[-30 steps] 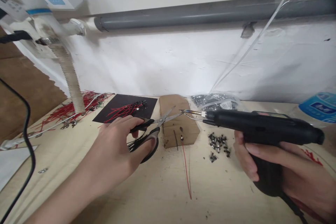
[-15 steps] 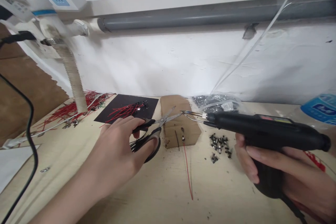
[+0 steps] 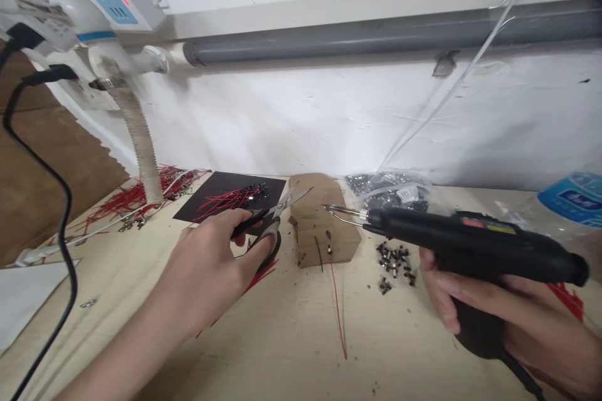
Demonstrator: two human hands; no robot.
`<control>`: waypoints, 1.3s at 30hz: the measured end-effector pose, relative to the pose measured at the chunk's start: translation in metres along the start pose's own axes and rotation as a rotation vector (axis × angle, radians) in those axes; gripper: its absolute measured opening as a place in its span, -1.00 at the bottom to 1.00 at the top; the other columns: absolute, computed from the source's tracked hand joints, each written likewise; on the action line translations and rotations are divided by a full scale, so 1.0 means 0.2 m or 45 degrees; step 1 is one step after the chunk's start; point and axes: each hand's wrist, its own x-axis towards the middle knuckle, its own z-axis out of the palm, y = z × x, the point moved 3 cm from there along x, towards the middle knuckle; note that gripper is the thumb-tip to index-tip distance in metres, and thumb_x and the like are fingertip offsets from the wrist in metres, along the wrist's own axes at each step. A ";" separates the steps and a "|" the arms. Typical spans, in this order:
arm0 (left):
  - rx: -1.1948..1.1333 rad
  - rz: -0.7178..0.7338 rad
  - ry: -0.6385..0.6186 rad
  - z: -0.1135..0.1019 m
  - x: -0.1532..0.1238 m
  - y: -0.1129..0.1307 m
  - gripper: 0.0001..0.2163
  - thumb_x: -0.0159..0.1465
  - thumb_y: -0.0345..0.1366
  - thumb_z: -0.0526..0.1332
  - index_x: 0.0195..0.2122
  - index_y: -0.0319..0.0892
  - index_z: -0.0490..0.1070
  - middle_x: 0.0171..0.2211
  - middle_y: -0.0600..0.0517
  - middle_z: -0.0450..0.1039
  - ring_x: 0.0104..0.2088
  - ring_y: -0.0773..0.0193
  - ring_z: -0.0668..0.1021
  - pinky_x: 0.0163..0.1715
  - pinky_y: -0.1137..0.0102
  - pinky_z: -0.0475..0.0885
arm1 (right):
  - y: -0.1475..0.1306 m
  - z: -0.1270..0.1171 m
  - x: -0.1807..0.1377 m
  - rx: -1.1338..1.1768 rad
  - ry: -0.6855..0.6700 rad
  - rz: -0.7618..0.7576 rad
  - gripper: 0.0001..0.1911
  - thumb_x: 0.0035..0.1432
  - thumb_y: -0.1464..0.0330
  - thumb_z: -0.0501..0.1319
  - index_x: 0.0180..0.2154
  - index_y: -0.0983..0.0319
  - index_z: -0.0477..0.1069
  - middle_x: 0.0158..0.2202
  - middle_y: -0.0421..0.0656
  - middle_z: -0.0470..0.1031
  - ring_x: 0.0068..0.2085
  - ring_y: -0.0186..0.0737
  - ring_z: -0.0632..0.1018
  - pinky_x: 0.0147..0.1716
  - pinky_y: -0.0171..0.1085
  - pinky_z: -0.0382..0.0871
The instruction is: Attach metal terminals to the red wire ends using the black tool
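My left hand (image 3: 211, 263) is closed around the handles of a pair of scissors (image 3: 276, 216). Their blades point away, slightly parted, over the left edge of a piece of cardboard (image 3: 313, 194). Red wires (image 3: 261, 279) show below that hand; whether they lie on the table or are held is hidden. My right hand (image 3: 498, 307) grips a black soldering gun (image 3: 433, 232), its tip above the cardboard. Below the tip, a small component (image 3: 330, 250) lies on the cardboard with a red wire (image 3: 337, 313) running toward me. A short black wire (image 3: 318, 254) lies beside it.
A black sheet (image 3: 192, 203) with wired parts is at back left, near a red wire pile (image 3: 126, 203) and a ribbed hose (image 3: 145, 144). Loose small parts (image 3: 394, 263) and a plastic bag of parts (image 3: 395, 188) lie right. A black cable (image 3: 68, 250) hangs left.
The scissors have turned leftward, their blades further from the soldering tip. Red wires have come into sight under my left hand. The soldering gun has dipped slightly, and the view has shifted a little.
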 end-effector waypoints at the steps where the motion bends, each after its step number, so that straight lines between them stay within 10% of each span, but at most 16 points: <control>1: -0.004 -0.013 0.005 -0.01 0.00 -0.01 -0.65 0.32 0.06 0.17 -0.20 -0.09 0.57 -0.33 -0.01 0.57 -0.40 0.13 0.51 -0.42 0.30 0.27 | -0.01 0.01 0.00 0.012 0.003 -0.013 -0.80 0.21 0.11 0.41 -0.24 0.07 0.58 -0.59 -0.19 0.51 -0.55 -0.16 0.49 -0.51 -0.23 0.34; 39: 0.043 0.094 0.028 0.01 -0.03 0.06 -0.70 0.32 0.04 0.21 -0.17 -0.07 0.53 -0.29 0.01 0.56 -0.25 0.06 0.54 -0.27 0.22 0.31 | -0.03 0.02 0.00 0.052 -0.013 -0.003 -0.80 0.17 0.17 0.44 -0.26 0.14 0.57 -0.55 -0.20 0.49 -0.56 -0.18 0.49 -0.53 -0.23 0.37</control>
